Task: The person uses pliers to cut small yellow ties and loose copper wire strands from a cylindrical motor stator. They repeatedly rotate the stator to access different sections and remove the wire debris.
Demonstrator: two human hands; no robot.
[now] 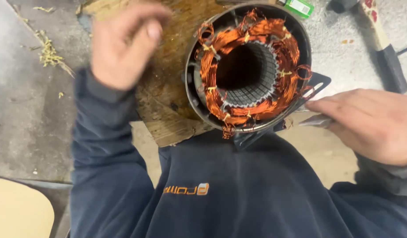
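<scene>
Stator: I see the motor stator [249, 66] standing on end on a wooden block [168, 88], bore facing me, just above the middle of the view toward 1 o'clock.
Windings: the copper coils [221, 53] ring the bore, tied with pale lacing; loose strands hang at 6 o'clock of the housing.
Right hand: my right hand [371, 123] sits at 3 o'clock of the stator, fingers pinched together on a thin flat metal tool [316, 121] whose tip points at the rim near the mounting foot [318, 81].
Left hand: my left hand [124, 44] is raised at 10 o'clock, off the stator, blurred; I cannot tell whether it holds anything.
Doing it well: I judge the tool should go in flat and shallow so it does not nick the wire enamel, with the free hand steadying the housing.
Nearby: a hammer [388, 53] lies on the floor at 2 o'clock.
</scene>
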